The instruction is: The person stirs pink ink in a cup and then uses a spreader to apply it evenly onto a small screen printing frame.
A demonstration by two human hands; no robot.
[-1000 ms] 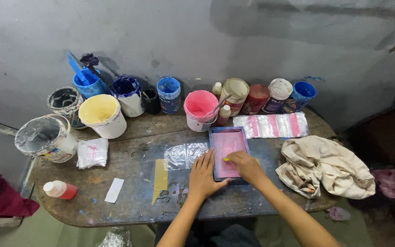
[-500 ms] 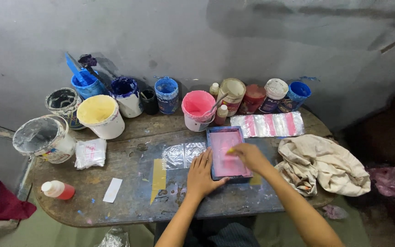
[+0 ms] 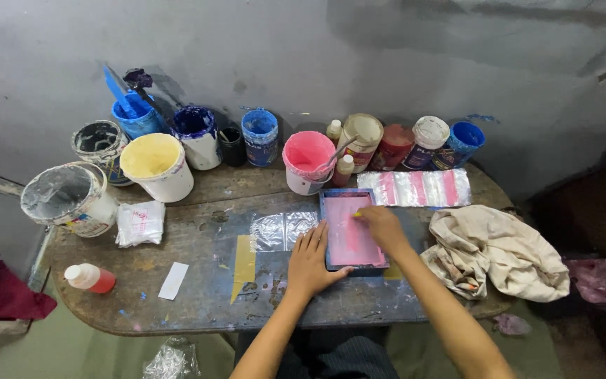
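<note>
Our left hand (image 3: 311, 261) lies flat and open on the table (image 3: 198, 309), fingers spread, with the fingertips touching the left edge of the frame (image 3: 348, 231). The frame is a small dark-blue screen with pink ink on its mesh; it lies flat near the middle of the table, just in front of the pink bucket (image 3: 307, 160). Our right hand (image 3: 381, 228) is closed over the upper right part of the mesh and grips something small and yellowish; we cannot tell what it is.

Left of the frame, a clear plastic sheet (image 3: 282, 230) lies on the table, with yellow tape (image 3: 243, 257) beside it. Behind the frame, to the right, there is a strip (image 3: 415, 188) with pink bands. A crumpled beige cloth (image 3: 496, 249) lies at the right end of the table.

Along the wall stand many paint pots: a yellow bucket (image 3: 156, 165), blue pots (image 3: 259, 135), a grey bucket (image 3: 64, 198). A small red bottle (image 3: 89, 278) lies at the left front, near a white slip (image 3: 174, 280).
</note>
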